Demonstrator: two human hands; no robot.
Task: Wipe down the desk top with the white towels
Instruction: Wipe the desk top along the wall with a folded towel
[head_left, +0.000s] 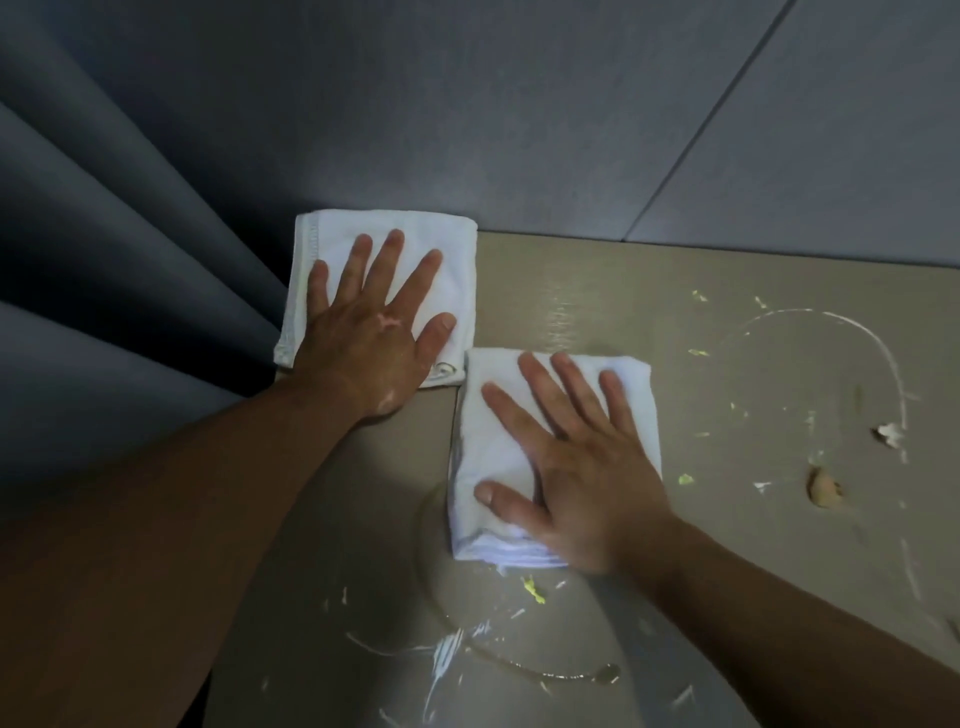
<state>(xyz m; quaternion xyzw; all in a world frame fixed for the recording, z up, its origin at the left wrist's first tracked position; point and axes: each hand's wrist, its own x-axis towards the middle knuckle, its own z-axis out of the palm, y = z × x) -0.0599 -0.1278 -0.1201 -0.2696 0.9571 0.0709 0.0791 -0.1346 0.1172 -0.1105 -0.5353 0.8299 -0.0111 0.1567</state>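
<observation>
Two folded white towels on the beige desk top (597, 291), far-corner towel (457, 244) under flat, spread left hand (371, 332), nearer towel (478, 447) under flat right hand (582, 467), white and yellow smears (878, 358) rightward, grey curtain (104, 249) left, grey wall panels (519, 104) behind.

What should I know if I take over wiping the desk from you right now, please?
Left hand: flat, fingers spread, pressing the left towel at the desk top's far left corner.
Right hand: flat on the right towel, just nearer and to the right.
Done: the strip by the wall looks clean.
To do: white smears, yellow-green bits, a brown lump on the right, and a wet streak near you.
</observation>
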